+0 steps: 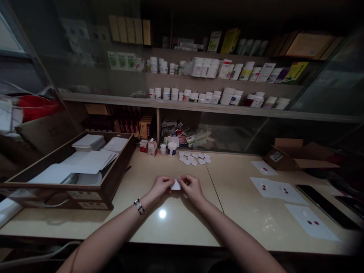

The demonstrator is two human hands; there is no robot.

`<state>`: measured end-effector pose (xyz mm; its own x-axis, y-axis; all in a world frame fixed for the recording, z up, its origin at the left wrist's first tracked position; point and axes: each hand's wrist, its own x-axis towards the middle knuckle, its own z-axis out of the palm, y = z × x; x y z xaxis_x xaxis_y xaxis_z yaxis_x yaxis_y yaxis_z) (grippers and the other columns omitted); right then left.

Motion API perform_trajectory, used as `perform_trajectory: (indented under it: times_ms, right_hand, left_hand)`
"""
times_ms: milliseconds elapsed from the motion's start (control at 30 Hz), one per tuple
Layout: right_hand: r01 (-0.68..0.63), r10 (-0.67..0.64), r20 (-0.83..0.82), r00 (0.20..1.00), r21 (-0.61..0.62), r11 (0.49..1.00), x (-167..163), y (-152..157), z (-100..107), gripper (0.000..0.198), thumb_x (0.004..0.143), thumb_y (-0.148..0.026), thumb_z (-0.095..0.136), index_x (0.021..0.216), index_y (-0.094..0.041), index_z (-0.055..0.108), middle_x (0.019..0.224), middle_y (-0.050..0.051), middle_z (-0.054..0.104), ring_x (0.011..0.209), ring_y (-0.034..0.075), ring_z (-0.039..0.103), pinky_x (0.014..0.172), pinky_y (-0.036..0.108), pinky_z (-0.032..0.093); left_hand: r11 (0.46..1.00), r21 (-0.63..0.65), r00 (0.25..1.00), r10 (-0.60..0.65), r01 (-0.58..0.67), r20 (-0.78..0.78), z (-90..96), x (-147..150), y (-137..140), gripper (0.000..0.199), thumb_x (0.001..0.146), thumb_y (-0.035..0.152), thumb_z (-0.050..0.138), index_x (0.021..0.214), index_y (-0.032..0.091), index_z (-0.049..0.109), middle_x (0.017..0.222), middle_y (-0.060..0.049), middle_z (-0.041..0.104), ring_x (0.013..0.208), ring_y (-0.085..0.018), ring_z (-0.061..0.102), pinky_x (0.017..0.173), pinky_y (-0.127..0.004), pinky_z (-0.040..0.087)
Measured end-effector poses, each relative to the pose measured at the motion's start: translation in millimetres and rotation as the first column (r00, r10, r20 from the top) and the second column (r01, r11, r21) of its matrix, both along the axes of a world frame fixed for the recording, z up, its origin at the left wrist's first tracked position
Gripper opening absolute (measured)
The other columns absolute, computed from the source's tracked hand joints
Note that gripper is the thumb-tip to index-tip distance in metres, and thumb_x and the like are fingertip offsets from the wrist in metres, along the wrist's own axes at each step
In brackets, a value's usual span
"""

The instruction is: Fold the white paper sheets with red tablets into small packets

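Between my two hands, just above the table, is a small piece of folded white paper [175, 185]. My left hand [163, 185] pinches its left edge, and my right hand [192, 187] has fingers closed on its right side. Beyond them lies a group of several small folded white paper packets [194, 158]. At the right, white paper sheets [263, 188] lie flat with dark red and white pills [313, 223] on them. A white jar with a dark label [171, 149] and a smaller white bottle [163, 149] stand behind the hands.
A wooden drawer [106, 193] holding stacks of white paper [88, 161] sits at the left. An open cardboard box [287, 157] and a dark phone [327, 204] are at the right. Shelves of medicine bottles [204, 68] rise behind the table [159, 231].
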<state>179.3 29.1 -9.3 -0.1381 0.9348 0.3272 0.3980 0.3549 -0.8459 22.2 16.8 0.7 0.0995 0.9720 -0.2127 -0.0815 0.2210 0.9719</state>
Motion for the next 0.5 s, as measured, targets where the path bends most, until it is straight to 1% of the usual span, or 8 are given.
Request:
perform_trajectory:
  times_ms: [33,100,167,233,367,500]
  right_hand:
    - [0.014,-0.014,0.016,1.0,0.023,1.0,0.6,-0.6,1.0,0.017,0.078,-0.029,0.06,0.072,-0.016,0.069,0.065,0.005,0.067,0.058,0.016,0.058,0.056,0.025,0.042]
    - [0.007,-0.016,0.073,0.997,0.12,0.993,1.9,-2.5,3.4,0.014,0.079,-0.025,0.059,0.073,-0.017,0.069,0.07,0.005,0.068,0.064,0.017,0.06,0.061,0.025,0.044]
    - [-0.037,0.006,0.133,0.991,0.234,0.972,3.1,-4.5,5.4,0.015,0.081,-0.021,0.056,0.075,-0.018,0.069,0.074,0.005,0.069,0.069,0.017,0.061,0.065,0.026,0.045]
    - [-0.096,0.039,0.182,0.982,0.316,0.944,4.0,-5.7,6.1,0.016,0.082,-0.018,0.055,0.078,-0.019,0.07,0.076,0.005,0.069,0.071,0.017,0.062,0.067,0.025,0.045]
    - [-0.183,0.073,0.279,0.957,0.392,0.902,4.7,-5.5,3.8,0.017,0.083,-0.016,0.054,0.084,-0.021,0.071,0.079,0.005,0.068,0.072,0.016,0.062,0.066,0.024,0.046]
    - [-0.211,0.086,0.304,0.949,0.407,0.889,4.5,-5.4,2.7,0.018,0.085,-0.018,0.053,0.084,-0.02,0.071,0.08,0.006,0.067,0.074,0.016,0.061,0.067,0.025,0.046]
  left_hand:
    - [1.0,-0.016,1.0,-0.013,0.013,0.012,-0.6,0.4,-0.5,0.029,0.059,0.039,0.068,0.058,0.012,0.058,0.047,0.002,0.051,0.038,-0.007,0.043,0.038,-0.019,0.034]
    - [0.999,-0.04,0.999,-0.029,0.03,0.036,-2.4,0.9,-1.6,0.03,0.061,0.041,0.067,0.061,0.012,0.059,0.047,0.002,0.051,0.036,-0.008,0.043,0.036,-0.019,0.037]
    - [0.999,-0.043,0.998,-0.025,0.027,0.05,-4.3,0.7,-2.2,0.031,0.063,0.042,0.067,0.063,0.012,0.059,0.047,0.002,0.05,0.035,-0.007,0.042,0.035,-0.02,0.039]
    - [0.999,-0.043,0.998,-0.016,0.018,0.058,-5.8,-0.2,-2.0,0.031,0.064,0.042,0.067,0.064,0.012,0.059,0.047,0.002,0.051,0.035,-0.007,0.043,0.035,-0.019,0.04]
    - [0.997,-0.07,0.998,-0.007,0.012,0.069,-6.1,-1.9,0.4,0.03,0.063,0.04,0.069,0.063,0.011,0.06,0.051,0.0,0.056,0.037,-0.007,0.046,0.036,-0.018,0.04]
    - [0.997,-0.08,0.997,0.007,-0.001,0.072,-5.3,-1.0,0.9,0.026,0.064,0.034,0.07,0.061,0.01,0.06,0.051,-0.003,0.058,0.04,-0.007,0.05,0.039,-0.015,0.039]
